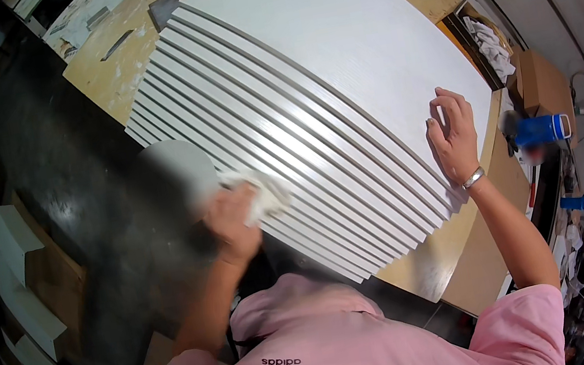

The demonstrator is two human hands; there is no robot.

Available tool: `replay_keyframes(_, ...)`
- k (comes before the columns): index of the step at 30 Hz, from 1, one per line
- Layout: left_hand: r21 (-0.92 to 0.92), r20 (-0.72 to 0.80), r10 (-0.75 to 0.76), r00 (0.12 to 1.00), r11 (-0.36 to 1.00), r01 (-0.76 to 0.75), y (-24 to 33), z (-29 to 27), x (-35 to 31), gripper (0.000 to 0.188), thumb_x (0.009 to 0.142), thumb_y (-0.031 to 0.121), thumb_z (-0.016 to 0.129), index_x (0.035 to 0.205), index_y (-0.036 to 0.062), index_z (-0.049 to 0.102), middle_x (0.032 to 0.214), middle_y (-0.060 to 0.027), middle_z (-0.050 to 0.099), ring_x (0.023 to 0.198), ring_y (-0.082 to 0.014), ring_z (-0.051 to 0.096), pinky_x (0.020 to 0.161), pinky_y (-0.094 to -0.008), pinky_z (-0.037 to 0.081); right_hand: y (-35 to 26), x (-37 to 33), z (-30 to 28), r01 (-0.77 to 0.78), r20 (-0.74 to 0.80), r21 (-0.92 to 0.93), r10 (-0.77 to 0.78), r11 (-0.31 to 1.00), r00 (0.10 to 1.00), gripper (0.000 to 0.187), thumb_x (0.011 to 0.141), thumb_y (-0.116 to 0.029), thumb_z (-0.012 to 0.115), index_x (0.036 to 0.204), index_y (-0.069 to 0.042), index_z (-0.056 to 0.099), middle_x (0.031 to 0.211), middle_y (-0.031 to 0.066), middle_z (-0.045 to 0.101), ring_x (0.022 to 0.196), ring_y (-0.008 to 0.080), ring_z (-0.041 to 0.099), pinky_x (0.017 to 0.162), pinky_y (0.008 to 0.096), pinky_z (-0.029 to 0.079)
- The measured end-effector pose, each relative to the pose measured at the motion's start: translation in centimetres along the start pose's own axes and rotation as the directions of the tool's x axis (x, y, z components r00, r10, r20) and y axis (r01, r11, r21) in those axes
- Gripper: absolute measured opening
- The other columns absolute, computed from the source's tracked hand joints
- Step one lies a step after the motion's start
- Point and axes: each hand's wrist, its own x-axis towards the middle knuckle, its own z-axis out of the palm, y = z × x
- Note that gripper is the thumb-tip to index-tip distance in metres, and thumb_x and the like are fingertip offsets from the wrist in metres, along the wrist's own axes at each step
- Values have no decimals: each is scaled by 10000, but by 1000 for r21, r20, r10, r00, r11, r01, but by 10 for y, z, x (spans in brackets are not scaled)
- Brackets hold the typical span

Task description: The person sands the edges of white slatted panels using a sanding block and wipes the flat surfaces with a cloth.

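A white cloth point(266, 196) is gripped in my left hand point(232, 223), which is smeared by motion, over the left edge of several overlapping white boards point(276, 138). These lie stepped like a fan, leaving narrow strips showing. Just beyond that hand is a pale round thing point(181, 163), blurred; I cannot tell whether the hand holds it. On the right, my right hand point(456, 138), with a metal band at the wrist, rests on the broad top board point(342, 25) near its right edge. Its fingers are loosely bent and apart, with nothing in them.
A wooden worktable point(93, 73) lies under the boards, with a thin blade-like tool point(117, 45) and a dark square block point(163, 10) at its far left. To the right stand a box of cloths point(488, 46), a cardboard box point(544, 85) and a blue bottle point(537, 131). White angled pieces point(18, 262) lie at left.
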Motion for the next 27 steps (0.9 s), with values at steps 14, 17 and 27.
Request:
replay_keyframes(14, 122, -85, -193, 978, 972, 202, 39, 43, 16, 514, 789, 165, 699, 1263, 3, 587, 1211, -206, 577, 1121, -405, 524, 1030, -496, 384, 8, -1, 6, 77, -68, -3, -77, 997, 995, 271, 856, -194, 649, 1095, -73, 611, 1207, 122, 608, 1080, 358, 553, 953, 443, 467)
replay_keyframes(17, -53, 29, 60, 998, 997, -59, 118, 64, -50, 534, 765, 298, 715, 1231, 54, 624, 1123, -180, 612, 982, -396, 557, 871, -518, 412, 9, -1, 8, 120, -94, -13, -121, 993, 988, 232, 869, -175, 645, 1069, -62, 615, 1112, 127, 611, 1022, 334, 565, 905, 450, 472)
replay_keyframes(27, -305, -7, -146, 989, 943, 137, 150, 45, 21, 494, 734, 98, 761, 1209, 39, 638, 1106, -137, 644, 1012, -338, 607, 886, -447, 464, 34, -5, 22, 56, -86, -46, -60, 997, 994, 251, 866, -251, 646, 1058, -90, 639, 1120, 101, 636, 1019, 333, 575, 924, 421, 485)
